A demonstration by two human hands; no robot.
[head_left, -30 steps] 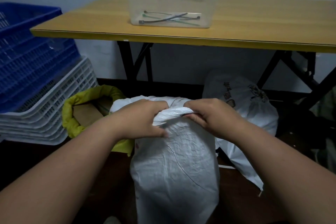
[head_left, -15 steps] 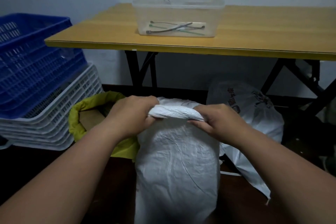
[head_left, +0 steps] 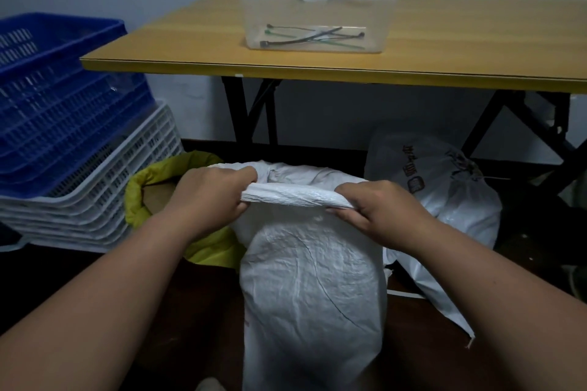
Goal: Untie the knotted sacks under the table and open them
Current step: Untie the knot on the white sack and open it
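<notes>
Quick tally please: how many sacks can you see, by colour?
White sacks: 2, one gripped at its rim by the left hand and right hand, one printed behind it.
Yellow sacks: 1, open.
Total: 3

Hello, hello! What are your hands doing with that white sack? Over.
Left hand and right hand both grip the rolled rim of the white sack. Mouth open. Yellow sack beside it, nothing blocking.

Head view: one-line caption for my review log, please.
Both hands, left and right, grip the rolled rim of a white sack under the table, spreading its mouth.
</notes>
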